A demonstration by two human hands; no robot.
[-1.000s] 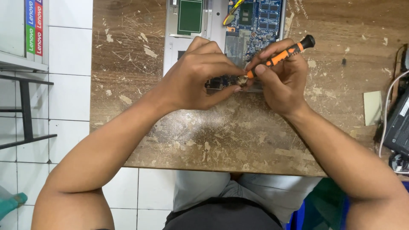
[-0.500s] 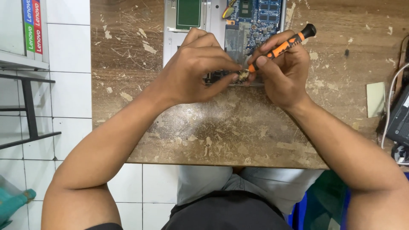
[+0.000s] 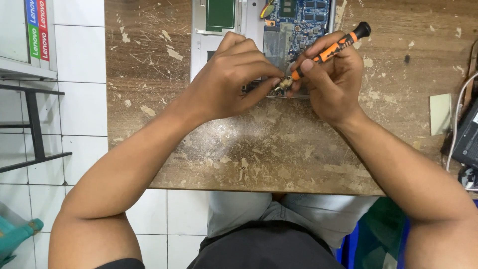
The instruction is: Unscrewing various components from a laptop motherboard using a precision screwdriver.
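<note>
Orange-and-black precision screwdriver: head view. The tool is pinched in the closed fingers of the right hand, its long axis slanting from the black cap at far right down to the tip at near left. The tip is met by the left hand, whose fingertips are narrowed on a small metallic part. Both hands are held over the near edge of an opened silver laptop chassis with blue circuit board, laid on the worn brown wooden table.
</note>
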